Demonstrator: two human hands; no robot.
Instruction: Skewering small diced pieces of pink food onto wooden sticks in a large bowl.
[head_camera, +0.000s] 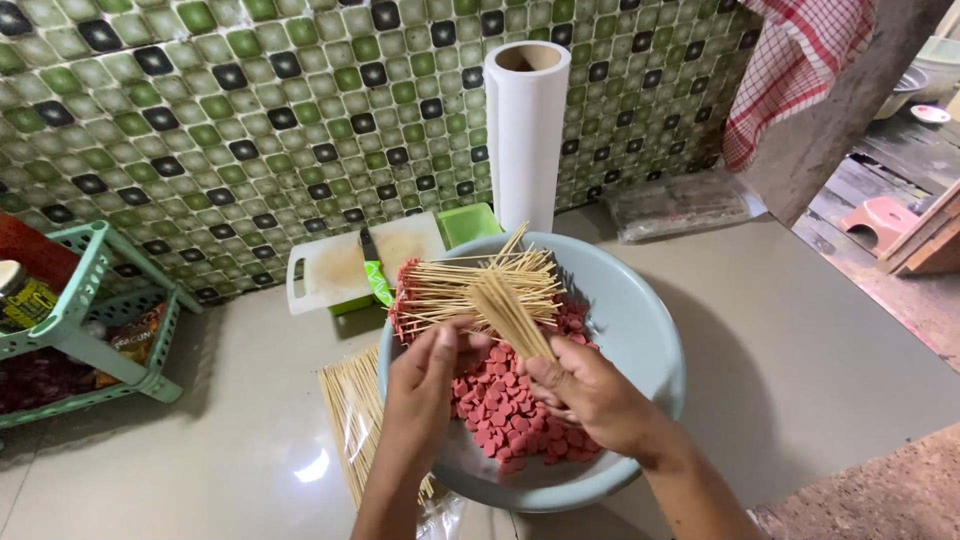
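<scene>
A pale blue bowl on the grey counter holds many pink sausage slices. Several filled wooden skewers lie across its far side. My right hand grips a bunch of bare bamboo skewers over the slices. My left hand reaches in beside it, fingertips pinched at the base of that bunch. More bare skewers lie in a clear bag on the counter left of the bowl.
A white cutting board with a green-handled knife leans at the tiled wall, next to a green box. A white paper roll stands behind the bowl. A green rack is at left, a checked cloth hangs top right.
</scene>
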